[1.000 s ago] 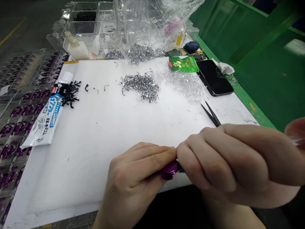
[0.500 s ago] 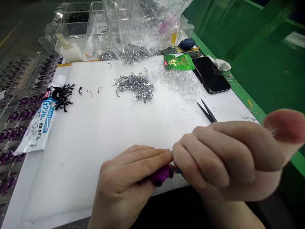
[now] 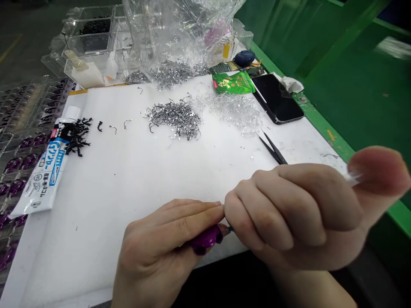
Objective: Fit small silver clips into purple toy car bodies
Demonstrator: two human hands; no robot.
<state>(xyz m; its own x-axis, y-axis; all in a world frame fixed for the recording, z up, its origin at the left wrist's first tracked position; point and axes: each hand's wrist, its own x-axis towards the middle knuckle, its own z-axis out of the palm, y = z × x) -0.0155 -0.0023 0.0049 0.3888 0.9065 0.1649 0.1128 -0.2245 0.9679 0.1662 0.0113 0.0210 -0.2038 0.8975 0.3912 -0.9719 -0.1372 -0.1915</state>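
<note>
My left hand is wrapped round a glossy purple piece, which shows below its fingers near the front of the white work surface. Against its fingertips rests my right hand, curled closed with the thumb raised at the right. A thin whitish, clear bit shows between that thumb and the curled index finger; what it belongs to is hidden. Something small and blue peeks out between the two hands. Black tweezers lie just beyond my right hand.
Silvery-black strands and clear shreds lie mid-table. A phone and green packet sit behind. At left are a glue tube, black pieces and trays of purple parts. Plastic bags and boxes stand at the back.
The whole view has shifted, so the table's contents and both hands appear slightly further left. More of the whitish bit at my right thumb shows. Both hands keep nearly the same pose.
</note>
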